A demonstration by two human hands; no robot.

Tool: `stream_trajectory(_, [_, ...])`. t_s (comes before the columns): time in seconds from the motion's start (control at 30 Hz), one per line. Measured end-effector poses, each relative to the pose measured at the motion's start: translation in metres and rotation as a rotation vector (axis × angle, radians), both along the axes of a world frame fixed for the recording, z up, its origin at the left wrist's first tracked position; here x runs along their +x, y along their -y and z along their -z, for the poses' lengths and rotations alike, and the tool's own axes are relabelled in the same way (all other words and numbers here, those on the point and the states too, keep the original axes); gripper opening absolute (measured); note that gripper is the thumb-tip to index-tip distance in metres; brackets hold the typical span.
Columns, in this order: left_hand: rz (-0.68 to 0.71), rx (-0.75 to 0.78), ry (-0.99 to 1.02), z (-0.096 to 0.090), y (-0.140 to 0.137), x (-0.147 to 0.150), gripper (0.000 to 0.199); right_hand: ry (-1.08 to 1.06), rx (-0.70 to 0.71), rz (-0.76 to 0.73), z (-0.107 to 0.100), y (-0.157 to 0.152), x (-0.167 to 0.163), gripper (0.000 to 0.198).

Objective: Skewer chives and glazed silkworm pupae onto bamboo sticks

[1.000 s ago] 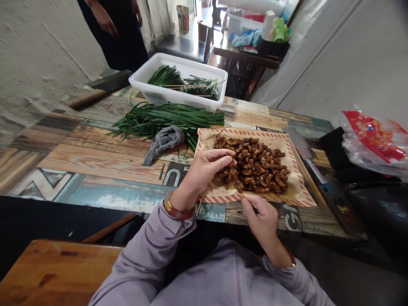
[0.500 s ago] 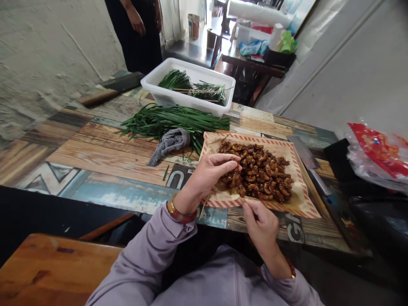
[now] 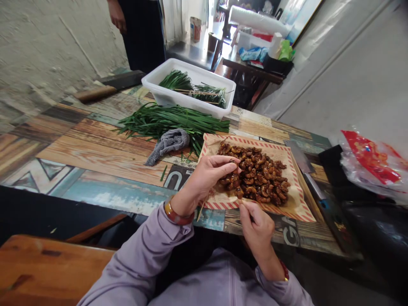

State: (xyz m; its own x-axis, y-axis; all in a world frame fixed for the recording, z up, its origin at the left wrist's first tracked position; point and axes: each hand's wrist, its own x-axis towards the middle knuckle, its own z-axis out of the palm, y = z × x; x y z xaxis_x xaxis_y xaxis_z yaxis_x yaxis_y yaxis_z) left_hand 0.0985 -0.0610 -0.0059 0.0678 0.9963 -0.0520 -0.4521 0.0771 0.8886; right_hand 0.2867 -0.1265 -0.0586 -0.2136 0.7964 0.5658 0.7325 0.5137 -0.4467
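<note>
My left hand [image 3: 212,172] reaches over the left side of a heap of glossy, dark brown glazed meat pieces [image 3: 261,174]. Its thumb and forefinger are pinched on a brown piece [image 3: 235,163]. Just below the heap's near edge, my right hand [image 3: 257,222] is closed in a pinch, its fingertips directly under another glazed piece [image 3: 239,193]. What those fingertips grip is too small to make out. The heap lies on a sheet of brown paper [image 3: 301,208] with a red-striped border. Thin wooden skewers [image 3: 200,211] stick out beneath my left wrist.
Beyond the paper lie long green chives [image 3: 178,119] and a grey cloth [image 3: 168,144]. A white tub [image 3: 188,98] holds more chives and skewers. One cleaver [image 3: 110,85] rests at far left, another [image 3: 307,170] right of the paper. A red-printed plastic bag [image 3: 372,157] sits at right. A person [image 3: 143,34] stands behind.
Both hands keep nearly the same pinched pose over the heap. The view has shifted slightly, and the standing person's hand appears further left.
</note>
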Motion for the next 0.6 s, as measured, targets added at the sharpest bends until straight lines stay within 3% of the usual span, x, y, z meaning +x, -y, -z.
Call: stream_trajectory(0.6, [-0.007,0.022,-0.027,0.0022,-0.0005,-0.0002,0.03,-0.031,-0.005,0.003,-0.0011,-0.0014,-0.0025,0.027])
